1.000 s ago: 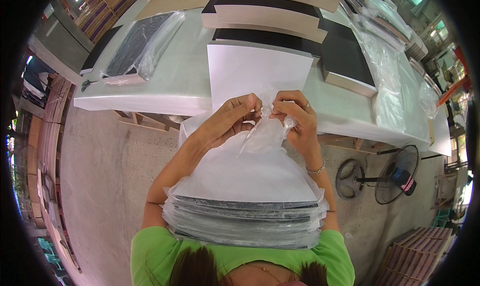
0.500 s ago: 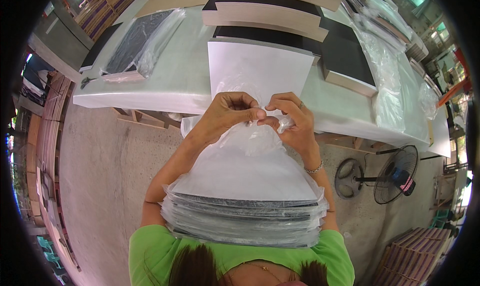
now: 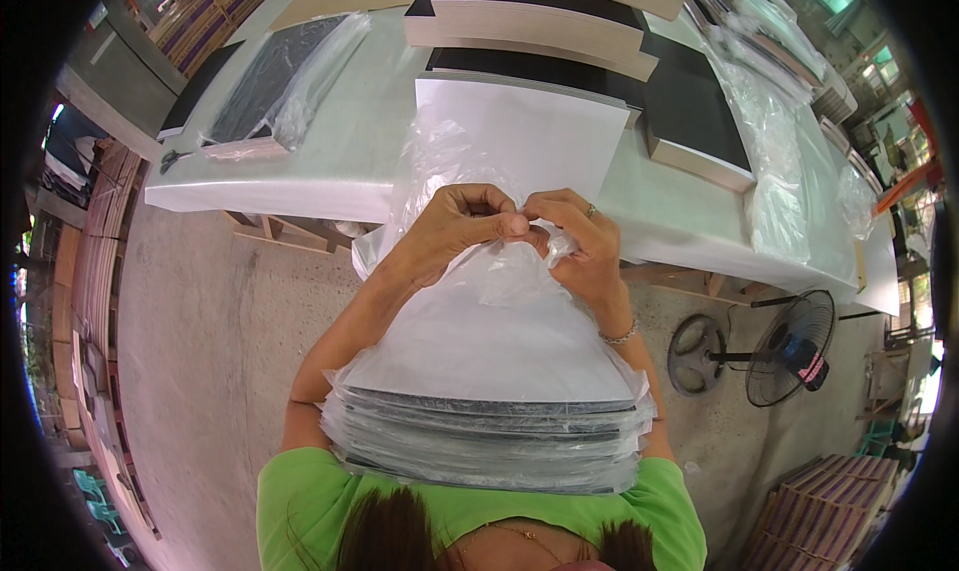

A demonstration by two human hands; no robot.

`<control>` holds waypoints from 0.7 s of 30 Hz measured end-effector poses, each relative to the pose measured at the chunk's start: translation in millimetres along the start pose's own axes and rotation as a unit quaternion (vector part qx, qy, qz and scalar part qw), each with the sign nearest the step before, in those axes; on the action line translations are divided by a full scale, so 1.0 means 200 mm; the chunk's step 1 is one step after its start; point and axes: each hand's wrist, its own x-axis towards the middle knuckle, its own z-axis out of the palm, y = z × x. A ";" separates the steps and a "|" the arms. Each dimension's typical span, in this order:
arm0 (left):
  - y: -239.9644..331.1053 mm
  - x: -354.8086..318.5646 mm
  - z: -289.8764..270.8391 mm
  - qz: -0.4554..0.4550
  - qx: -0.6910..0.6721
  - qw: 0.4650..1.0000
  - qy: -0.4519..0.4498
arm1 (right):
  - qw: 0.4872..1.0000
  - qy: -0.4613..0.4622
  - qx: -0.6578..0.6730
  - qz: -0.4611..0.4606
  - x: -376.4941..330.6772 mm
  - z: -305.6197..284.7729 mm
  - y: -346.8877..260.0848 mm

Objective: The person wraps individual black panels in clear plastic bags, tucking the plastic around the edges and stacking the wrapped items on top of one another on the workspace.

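My left hand (image 3: 462, 223) and my right hand (image 3: 581, 239) meet at the table's edge, thumbs and fingers closed on a thin clear plastic bag (image 3: 509, 279). A bit of plastic bunches up in my right fingers. Between my forearms and against my chest rests a stack of plastic-wrapped flat panels (image 3: 479, 441), white on top with dark edges. Just beyond my hands a white-faced panel (image 3: 519, 131) lies on the table, with loose clear film over its left side.
The pale covered table (image 3: 330, 189) holds stacked black-topped panels (image 3: 694, 106), a film-wrapped black panel (image 3: 275, 86) and scissors (image 3: 172, 159) at left. Clear plastic (image 3: 774, 161) drapes at right. A standing fan (image 3: 789, 351) is on the floor to the right.
The clear film beyond my hands has spread and lifted toward the left over the white panel. My right hand has shifted slightly left, closer to the left one.
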 end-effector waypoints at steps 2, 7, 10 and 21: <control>-0.02 0.00 -0.02 -0.012 -0.010 1.000 -0.017 | 1.000 0.000 0.008 -0.008 0.00 0.00 0.00; -0.03 0.00 0.00 -0.044 -0.057 0.996 -0.050 | 1.000 -0.006 0.017 0.002 0.02 0.01 -0.02; -0.04 0.00 0.00 -0.051 -0.090 0.992 -0.068 | 1.000 -0.008 0.026 0.015 0.02 0.02 -0.03; -0.03 -0.02 0.00 -0.061 -0.139 0.988 -0.026 | 0.993 0.036 0.097 0.052 0.01 0.02 0.01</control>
